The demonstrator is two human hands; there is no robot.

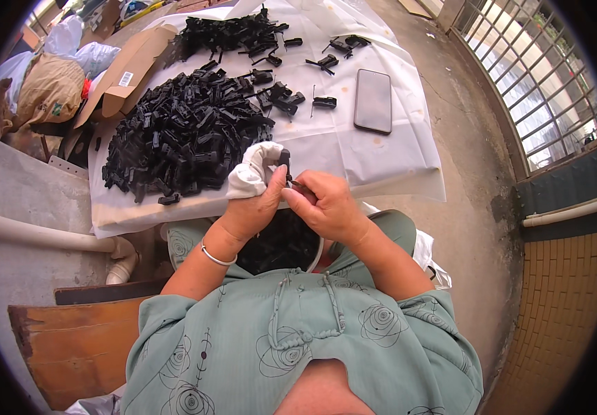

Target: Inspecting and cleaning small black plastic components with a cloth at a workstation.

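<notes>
My left hand (251,197), its fingers wrapped in a white cloth glove, is closed on a small black plastic part (284,158) that stands up between thumb and fingers. Right beside it, my right hand (331,202) is closed in a pinch at the lower end of that part. Something small and dark shows between the right fingers, too hidden to name. Both hands meet over the table's near edge. Ahead and to the left lies a big heap of similar black parts (181,131). Below the hands, a round bucket (320,254) between my knees holds more black pieces.
White sheeting (353,162) covers the table. A phone (373,100) lies on the right, with several loose black parts (324,102) left of it. A cardboard flap (129,69) and bags (53,86) are at the far left. A pipe (42,232) runs along the left wall.
</notes>
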